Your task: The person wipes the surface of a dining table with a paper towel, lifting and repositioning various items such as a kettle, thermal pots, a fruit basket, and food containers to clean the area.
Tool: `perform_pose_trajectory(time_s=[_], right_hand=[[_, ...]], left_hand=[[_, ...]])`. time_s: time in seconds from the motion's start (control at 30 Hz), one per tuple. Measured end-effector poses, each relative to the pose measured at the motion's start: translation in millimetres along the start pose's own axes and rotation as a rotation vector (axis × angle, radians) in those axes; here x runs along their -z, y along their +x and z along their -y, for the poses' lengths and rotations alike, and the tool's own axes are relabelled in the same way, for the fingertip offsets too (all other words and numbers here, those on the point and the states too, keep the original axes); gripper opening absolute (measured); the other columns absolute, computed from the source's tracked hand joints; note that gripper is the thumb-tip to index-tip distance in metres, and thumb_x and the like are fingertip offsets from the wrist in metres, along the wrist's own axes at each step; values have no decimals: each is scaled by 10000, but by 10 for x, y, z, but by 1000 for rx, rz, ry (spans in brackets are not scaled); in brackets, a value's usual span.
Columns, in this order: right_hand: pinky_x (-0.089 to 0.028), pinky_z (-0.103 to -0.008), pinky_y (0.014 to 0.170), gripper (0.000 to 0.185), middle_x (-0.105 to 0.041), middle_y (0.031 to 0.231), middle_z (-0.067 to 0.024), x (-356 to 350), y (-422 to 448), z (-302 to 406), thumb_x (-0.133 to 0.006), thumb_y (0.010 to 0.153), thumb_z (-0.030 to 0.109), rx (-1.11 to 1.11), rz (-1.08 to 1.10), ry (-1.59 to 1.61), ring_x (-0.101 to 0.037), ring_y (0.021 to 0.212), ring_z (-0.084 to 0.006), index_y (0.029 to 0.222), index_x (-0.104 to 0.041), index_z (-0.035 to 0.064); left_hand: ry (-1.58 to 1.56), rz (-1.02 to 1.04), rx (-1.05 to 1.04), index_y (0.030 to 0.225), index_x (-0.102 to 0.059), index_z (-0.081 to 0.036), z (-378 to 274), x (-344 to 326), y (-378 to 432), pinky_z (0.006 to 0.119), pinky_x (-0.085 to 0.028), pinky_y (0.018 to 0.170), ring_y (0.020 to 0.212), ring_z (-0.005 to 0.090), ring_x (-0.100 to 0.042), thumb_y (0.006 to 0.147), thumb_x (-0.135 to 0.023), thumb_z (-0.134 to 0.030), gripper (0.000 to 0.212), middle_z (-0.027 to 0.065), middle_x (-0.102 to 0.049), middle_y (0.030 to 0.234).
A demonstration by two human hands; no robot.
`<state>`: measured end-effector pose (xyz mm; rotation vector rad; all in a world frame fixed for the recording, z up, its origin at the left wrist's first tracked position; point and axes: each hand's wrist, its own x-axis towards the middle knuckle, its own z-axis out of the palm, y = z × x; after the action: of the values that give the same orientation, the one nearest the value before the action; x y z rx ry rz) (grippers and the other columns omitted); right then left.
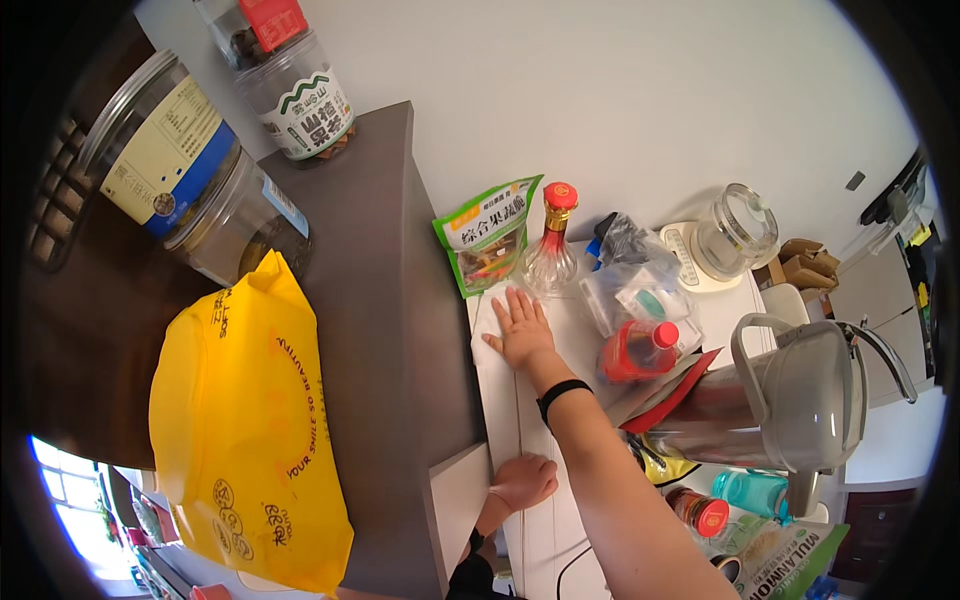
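My right hand [521,334] lies palm down with spread fingers on a thin white sheet, perhaps a tissue or cloth [486,351], on a white tabletop [540,420]. Beyond its fingertips stand a green-edged snack pouch [487,244] and a clear glass bottle with a red cap [551,259]. To its right is a red-capped plastic bottle with a red label [634,352]. Nearer my body, my left hand [525,480] is curled into a fist at the white surface; nothing shows in it. A black band circles my right wrist.
A dark cabinet [367,300] at left holds a yellow plastic bag [247,435] and lidded jars [169,146]. On the right are plastic bags [630,277], a glass kettle on its base [731,229], a large pump thermos [750,397], a red-lidded jar [697,510] and a teal bottle [750,493].
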<state>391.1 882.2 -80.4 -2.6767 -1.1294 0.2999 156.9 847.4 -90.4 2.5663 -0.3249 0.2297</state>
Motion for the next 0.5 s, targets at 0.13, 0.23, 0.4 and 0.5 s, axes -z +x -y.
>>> perform_pose_trajectory(time_s=[0.13,0.23,0.4,0.5], right_hand=[[-78,-469,1181,790,-98,1596,-137,-84,-502,149,-387,915,636,162,104,-103,-73,1476,-287,1526,-203,172],[-57,-438,1190,817,-63,1604,-118,-105,-994,358,-387,900,660,283,196,-105,-49,1482,-265,1537,-161,201],[-48,-419,1192,804,-49,1611,-81,-45,-1048,207,-399,913,625,-105,77,-1,-55,1482,-247,1539,-149,187],[-65,-444,1186,795,-104,1599,-112,-47,-919,110,-424,914,606,-279,22,48,-56,1480,-274,1532,-189,164]], left_hand=[[3,130,68,760,-630,-108,14,-50,7,425,-504,595,663,283,-624,787,-627,-219,115,71,-632,713],[-2,173,160,778,-639,-111,52,-11,-67,426,-508,624,703,284,-636,824,-603,-299,197,73,-646,738],[19,184,158,828,-653,-123,21,-27,-7,430,-517,650,779,283,-650,862,-542,-360,263,84,-659,766],[62,282,170,845,-645,-127,-8,-2,16,431,-518,635,759,295,-648,859,-540,-346,243,79,-658,761]])
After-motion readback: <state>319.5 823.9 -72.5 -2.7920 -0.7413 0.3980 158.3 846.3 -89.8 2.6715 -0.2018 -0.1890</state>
